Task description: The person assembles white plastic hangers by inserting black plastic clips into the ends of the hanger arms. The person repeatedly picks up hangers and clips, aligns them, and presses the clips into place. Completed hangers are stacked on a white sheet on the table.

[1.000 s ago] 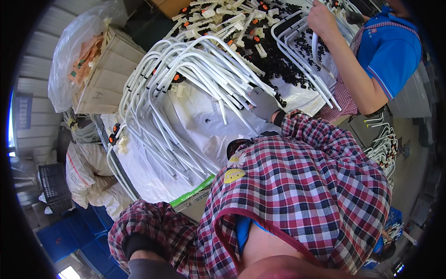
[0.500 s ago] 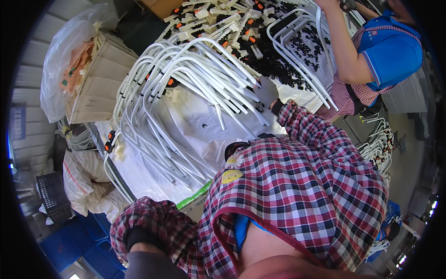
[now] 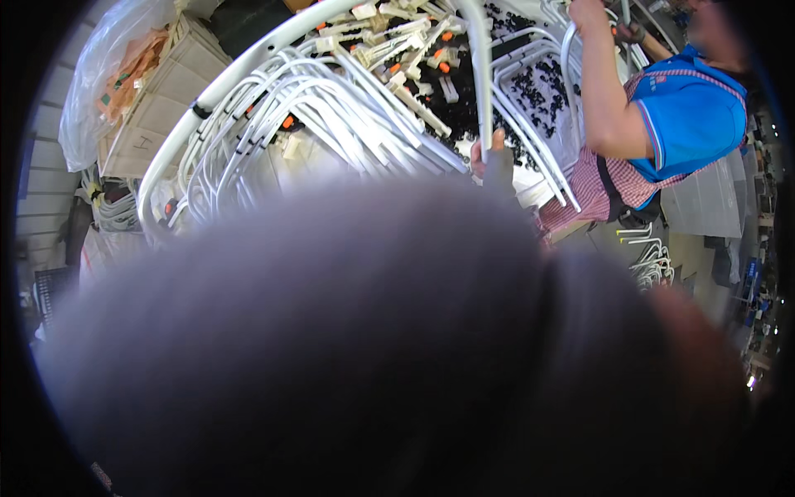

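Observation:
My right hand point(image 3: 497, 164), in a grey glove with bare fingertips, is wrapped round one end of a large white bent tube point(image 3: 483, 79). The tube is raised close to the camera and arches out past the top of the view. A black clip point(image 3: 201, 110) sits on its left arm. A huge blurred grey shape, apparently my gloved left hand point(image 3: 331, 306), fills the lower view; its fingers cannot be made out. Behind the raised tube lies a pile of similar white bent tubes point(image 3: 364, 124), partly hidden by the blur.
Cream plastic fittings point(image 3: 406, 41), some with orange parts, and small black pieces point(image 3: 538, 99) are heaped at the back. A co-worker in a blue shirt point(image 3: 691, 108) stands at the right, one arm raised among tubes. A cream bin point(image 3: 157, 103) with a clear plastic bag stands left.
A white bent tube is now lifted towards the camera in my right hand, which was at the pile before. The grey blurred shape has risen over my body and the table's near side.

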Available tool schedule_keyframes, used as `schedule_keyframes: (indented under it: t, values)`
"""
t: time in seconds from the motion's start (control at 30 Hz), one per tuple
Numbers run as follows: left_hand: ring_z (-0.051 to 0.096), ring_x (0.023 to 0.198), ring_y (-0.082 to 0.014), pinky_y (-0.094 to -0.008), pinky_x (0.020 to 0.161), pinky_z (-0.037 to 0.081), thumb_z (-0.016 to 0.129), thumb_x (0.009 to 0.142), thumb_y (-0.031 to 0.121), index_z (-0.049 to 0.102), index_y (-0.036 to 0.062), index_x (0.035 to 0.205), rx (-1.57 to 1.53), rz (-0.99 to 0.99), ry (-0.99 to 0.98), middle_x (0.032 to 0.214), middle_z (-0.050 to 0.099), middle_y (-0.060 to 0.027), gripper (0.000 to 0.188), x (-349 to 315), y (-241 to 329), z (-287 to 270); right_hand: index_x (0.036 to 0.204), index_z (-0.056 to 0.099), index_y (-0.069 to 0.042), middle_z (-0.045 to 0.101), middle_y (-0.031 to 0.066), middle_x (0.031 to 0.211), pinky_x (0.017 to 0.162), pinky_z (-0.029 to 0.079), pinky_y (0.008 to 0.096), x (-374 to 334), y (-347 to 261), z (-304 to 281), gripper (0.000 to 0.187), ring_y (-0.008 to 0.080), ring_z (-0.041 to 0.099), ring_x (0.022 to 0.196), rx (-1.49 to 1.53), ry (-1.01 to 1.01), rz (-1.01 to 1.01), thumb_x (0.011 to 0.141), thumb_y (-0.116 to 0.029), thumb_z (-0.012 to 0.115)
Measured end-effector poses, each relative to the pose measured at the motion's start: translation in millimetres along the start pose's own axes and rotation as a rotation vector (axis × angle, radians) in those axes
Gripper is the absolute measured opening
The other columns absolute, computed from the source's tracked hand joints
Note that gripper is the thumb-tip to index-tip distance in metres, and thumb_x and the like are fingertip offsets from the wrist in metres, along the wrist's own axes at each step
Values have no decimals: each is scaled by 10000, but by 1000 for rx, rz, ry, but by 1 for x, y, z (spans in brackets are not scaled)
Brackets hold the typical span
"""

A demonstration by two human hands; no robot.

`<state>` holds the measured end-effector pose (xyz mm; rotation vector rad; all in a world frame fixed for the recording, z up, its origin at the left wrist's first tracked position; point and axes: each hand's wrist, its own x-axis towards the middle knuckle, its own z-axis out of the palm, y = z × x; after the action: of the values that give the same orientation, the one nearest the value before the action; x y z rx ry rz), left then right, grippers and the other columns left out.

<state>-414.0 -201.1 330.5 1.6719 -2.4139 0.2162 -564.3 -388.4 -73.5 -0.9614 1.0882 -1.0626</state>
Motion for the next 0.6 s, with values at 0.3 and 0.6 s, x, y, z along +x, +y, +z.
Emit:
schedule_keyframes:
  t: [0.3, 0.6]
  values:
    - [639, 1018, -319, -389, 818, 527, 737, 846, 194, 463, 163, 1433, 169, -29, 296, 1242, 610, -132, 649, -8, -144, 123, 633, 566, -69, 449, -21, 513, 437, 276, 234, 13, -21, -46, 726, 63, 405, 453, -164, -71, -139, 968, -679, 357]
    - [422, 709, -64, -218, 631, 369, 568, 992, 141, 585, -5, 1085, -668, -572, 65, 794, 509, 8, 174, -58, -238, 225, 801, 655, -32, 579, 22, 619, 548, 423, 285, 86, 36, -58, 469, 115, 534, 562, -469, -14, -221, 982, -444, 525]
